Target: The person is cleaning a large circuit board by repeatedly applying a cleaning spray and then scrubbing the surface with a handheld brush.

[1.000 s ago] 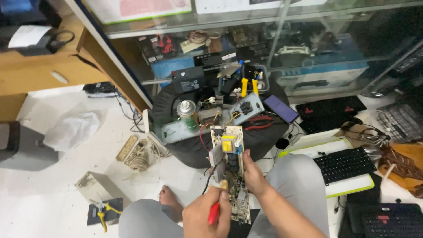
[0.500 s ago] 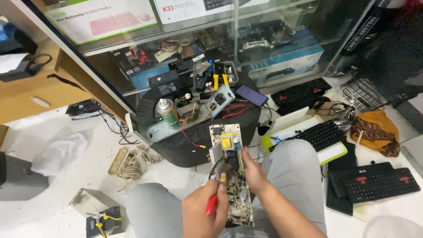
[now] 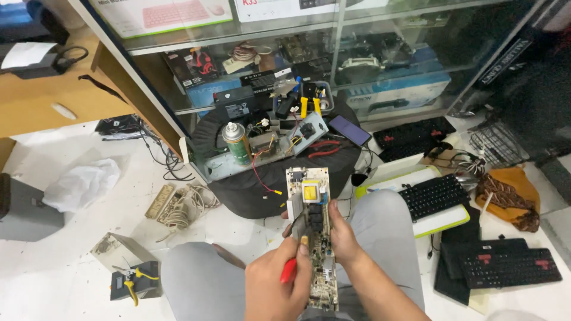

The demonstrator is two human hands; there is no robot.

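Both hands (image 3: 279, 285) still on circuit board (image 3: 314, 238); view shifted left.

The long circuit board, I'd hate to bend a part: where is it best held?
Grip the circuit board by its bare long edges, coming from the side as the right hand does; components crowd its upturned face, and the left hand works there with a red-handled tool.

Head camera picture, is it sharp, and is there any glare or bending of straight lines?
Head view: mostly sharp on the circuit board gripped by the right hand, with the left hand holding a red-handled tool; pale reflections streak the glass cabinet; the cabinet's frame lines lean and splay outward, a wide-angle effect; the white floor is evenly lit with soft shadows; the far right corner goes dark.
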